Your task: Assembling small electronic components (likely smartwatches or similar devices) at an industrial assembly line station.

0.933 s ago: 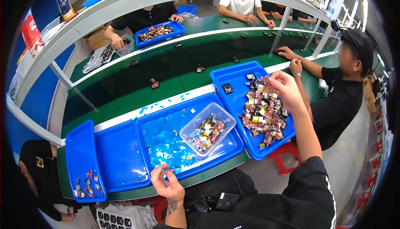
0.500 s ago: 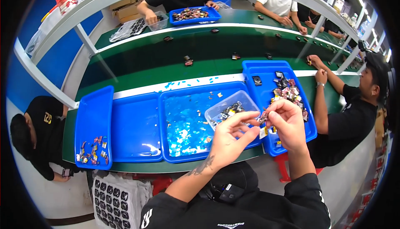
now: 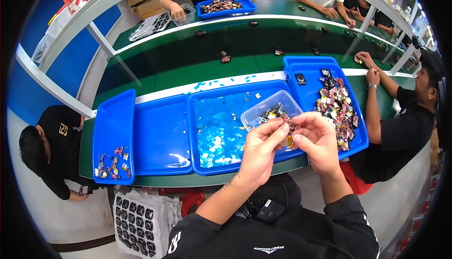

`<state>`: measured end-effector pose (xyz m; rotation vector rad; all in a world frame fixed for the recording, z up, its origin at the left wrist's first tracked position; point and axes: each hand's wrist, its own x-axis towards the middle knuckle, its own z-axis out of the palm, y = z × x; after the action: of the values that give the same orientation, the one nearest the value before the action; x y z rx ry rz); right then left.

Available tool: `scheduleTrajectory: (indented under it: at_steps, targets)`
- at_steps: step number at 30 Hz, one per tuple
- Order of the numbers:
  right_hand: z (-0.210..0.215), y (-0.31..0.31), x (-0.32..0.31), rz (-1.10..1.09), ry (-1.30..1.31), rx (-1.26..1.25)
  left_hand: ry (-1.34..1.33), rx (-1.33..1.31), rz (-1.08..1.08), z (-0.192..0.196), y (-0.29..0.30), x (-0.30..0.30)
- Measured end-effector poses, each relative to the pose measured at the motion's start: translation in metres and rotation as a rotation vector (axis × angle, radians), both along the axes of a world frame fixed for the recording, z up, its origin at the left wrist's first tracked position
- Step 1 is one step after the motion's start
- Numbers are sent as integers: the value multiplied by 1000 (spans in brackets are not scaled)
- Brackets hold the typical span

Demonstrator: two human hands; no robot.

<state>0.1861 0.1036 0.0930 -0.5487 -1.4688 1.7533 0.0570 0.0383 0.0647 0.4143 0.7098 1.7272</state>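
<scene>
**— Two** hands together now, right in front of the chest: the left hand (image 3: 260,151) and the right hand (image 3: 319,141) both pinch one small packet (image 3: 292,126) at the fingertips. A moment ago the right hand was out over the tray of packets and the left was down by the near edge, so the piece looks freshly picked and brought in for working on

**— Where is the packet sitting?**

**— Held** in the air, just above the near rim of the clear tub (image 3: 271,114), between thumb and forefinger on both sides. It is small and reddish; I cannot make out more

**— And the containers?**

**— Nearest**, the clear tub holds a small heap of mixed dark and coloured pieces. It stands in the big blue tray (image 3: 207,164), whose floor is strewn with pale blue scraps. To its right, the right tray (image 3: 360,143) holds a thick pile of packets. To the left, an empty-looking tray (image 3: 162,136), then the narrow tray (image 3: 113,131) with a few coloured bits at its near end

**— Further out?**

**— Green** belt (image 3: 188,56) with a few small dark items on it, then another blue tray (image 3: 226,6) of pieces before a person across the line
</scene>
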Motion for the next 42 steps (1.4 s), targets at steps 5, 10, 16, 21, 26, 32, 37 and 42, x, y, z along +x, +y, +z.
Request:
scheduleTrajectory:
  at_steps: [5,10,16,21,26,32,37,42]
  targets:
    - [1,-2,0,9,-24,-31,-58,12,-43,3,-2,-2]
    - [0,-4,-3,-86,-60,92,-85,80,-46,-1,-3,-5]
    - [2,-11,-10,-167,-153,234,-65,20,48,-6,-2,-5]
    - [0,-7,0,-52,-89,103,1,45,136,-12,-3,-6]
    - [-3,-6,-2,-207,-55,229,49,58,156,-8,-7,-7]
    - [-4,-5,-2,-225,-17,298,22,60,121,-7,-11,-5]
    - [-3,-7,-3,-226,-9,295,23,79,84,-10,-14,-2]
    - [-4,-5,-1,-203,20,339,10,39,40,-9,-16,-2]
